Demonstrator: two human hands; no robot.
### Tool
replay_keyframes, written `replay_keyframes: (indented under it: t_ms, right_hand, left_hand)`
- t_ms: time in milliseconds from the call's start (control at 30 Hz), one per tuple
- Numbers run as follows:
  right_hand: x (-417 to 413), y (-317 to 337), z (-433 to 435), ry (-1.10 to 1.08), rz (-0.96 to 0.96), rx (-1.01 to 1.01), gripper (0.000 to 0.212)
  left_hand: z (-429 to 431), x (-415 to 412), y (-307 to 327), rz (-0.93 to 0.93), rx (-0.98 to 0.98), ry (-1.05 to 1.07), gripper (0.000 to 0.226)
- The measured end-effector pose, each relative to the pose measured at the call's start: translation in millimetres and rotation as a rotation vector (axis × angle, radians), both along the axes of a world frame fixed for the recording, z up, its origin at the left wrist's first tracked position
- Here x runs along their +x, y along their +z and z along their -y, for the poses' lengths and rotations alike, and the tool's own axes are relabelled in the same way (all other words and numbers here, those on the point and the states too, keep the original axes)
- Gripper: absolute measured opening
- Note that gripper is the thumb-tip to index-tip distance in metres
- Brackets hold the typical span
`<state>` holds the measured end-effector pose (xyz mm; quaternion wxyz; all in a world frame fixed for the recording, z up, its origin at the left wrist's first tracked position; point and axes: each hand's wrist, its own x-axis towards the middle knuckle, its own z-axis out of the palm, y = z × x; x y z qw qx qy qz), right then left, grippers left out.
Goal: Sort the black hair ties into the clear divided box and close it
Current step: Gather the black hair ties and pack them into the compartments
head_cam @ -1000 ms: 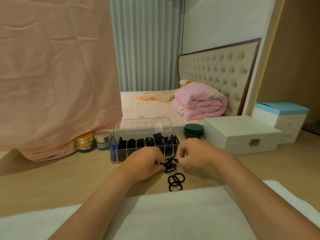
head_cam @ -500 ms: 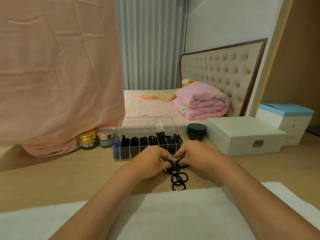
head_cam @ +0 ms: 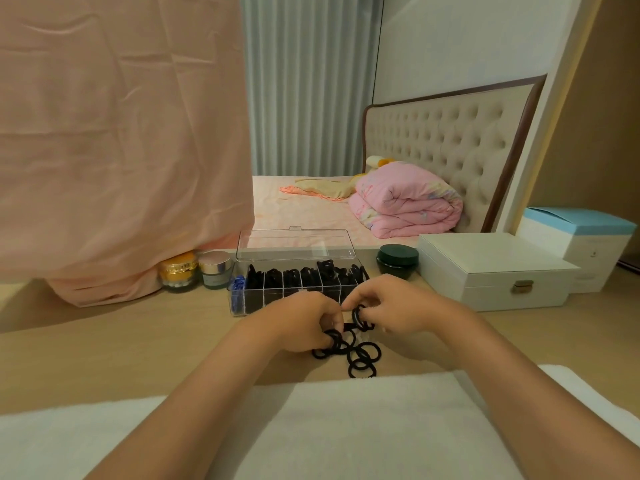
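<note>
The loose black ties (head_cam: 360, 358) are lying in a small overlapping heap on the tabletop (head_cam: 138, 348), low in the middle of the frame, right under both hands. The left hand (head_cam: 301, 323) is curling its fingers down onto the left edge of the heap, its grip closing narrowly on a tie there. The right hand (head_cam: 398, 306) is lifting a tie or two just above the heap, its grip pinching them between thumb and fingertips. The two hands are nearly touching over the ties.

Just behind the hands the clear box (head_cam: 239, 271) is standing open, its lid (head_cam: 294, 244) tilting up at the back. Black ties are filling most of its compartments, and blue ties (head_cam: 238, 289) are sitting in the leftmost one.

The tabletop is pale wood. A white towel (head_cam: 346, 427) is lying across the bottom of the frame under the forearms. A pink cloth (head_cam: 121, 150) is hanging over the upper left. Behind, a bed with a tufted headboard (head_cam: 446, 140) is carrying a folded pink quilt (head_cam: 405, 209), and a grey curtain (head_cam: 308, 98) is hanging at the upper middle.

Counting: one divided box; three jars, a gold one (head_cam: 178, 271) and a silver-lidded one (head_cam: 215, 270) left of it and a dark green one (head_cam: 397, 259) right of it; two closed boxes at the right, one white with a latch (head_cam: 491, 271), one blue-lidded (head_cam: 581, 244). The loose ties are overlapping too much to count exactly.
</note>
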<state>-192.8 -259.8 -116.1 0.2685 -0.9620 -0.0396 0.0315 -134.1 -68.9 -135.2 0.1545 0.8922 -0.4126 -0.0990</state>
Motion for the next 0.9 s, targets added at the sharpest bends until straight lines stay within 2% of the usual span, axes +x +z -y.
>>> replay_keyframes:
  t_ms: [133,333,500,700,900]
  right_hand:
    - [1.1,-10.6,-12.3,0.045,-0.048,-0.129,0.035]
    - [1.9,-14.1,-6.4,0.015,0.0,-0.203,0.012]
    - [-4.0,5.7,-1.1,-0.025,0.035,-0.005,0.011]
    - [-9.7,18.2,2.7,0.063,-0.082,0.25,0.016]
    - [-9.8,16.7,-3.6,0.117,-0.16,0.213,0.02]
  left_hand:
    - [-5.5,2.9,3.8,-0.06,0.053,-0.022,0.021]
    - [-14.4,3.6,9.6,-0.132,0.078,-0.047,0.023]
    - [-13.3,0.5,10.4,-0.146,0.068,-0.045,0.021]
    - [-3.6,-3.6,6.8,0.001,0.14,-0.039,0.006]
    - [-20.1,3.7,26.5,-0.029,-0.247,0.064,0.009]
